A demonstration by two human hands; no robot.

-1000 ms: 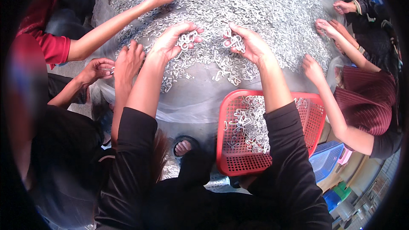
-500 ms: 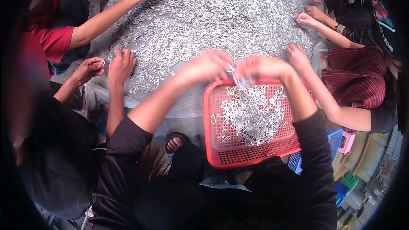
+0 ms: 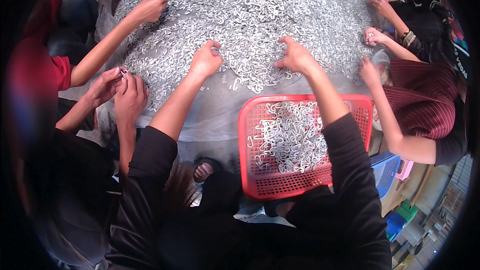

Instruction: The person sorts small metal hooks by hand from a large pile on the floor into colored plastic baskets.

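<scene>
A broad heap of small pale metal S-shaped hooks [image 3: 255, 15] covers the work surface in front of me. Over its near edge is my left hand [image 3: 205, 60], its finger and thumb apart and slightly bent, with nothing visible between them. My right hand [image 3: 297, 57] reaches over the hooks farther right, thumb and index finger spread and pointing inward. Below that hand stands a red perforated plastic basket [image 3: 243, 145], partly filled with a pile of loose hooks [image 3: 295, 140]. My right forearm passes over the basket's right part and hides some of it.
At left a co-worker's hands [image 3: 131, 95] hold a small hook, and another person's arm [image 3: 120, 30] reaches over the heap. More co-workers' hands [image 3: 375, 37] are along the right edge. Clear plastic sheeting [image 3: 210, 105] lies under the heap. A blue basket [image 3: 385, 170] stands at right.
My hands were close together above the basket's far rim, blurred, with a clear thin piece between them. They have separated and moved out over the heap; the clear piece no longer shows.
</scene>
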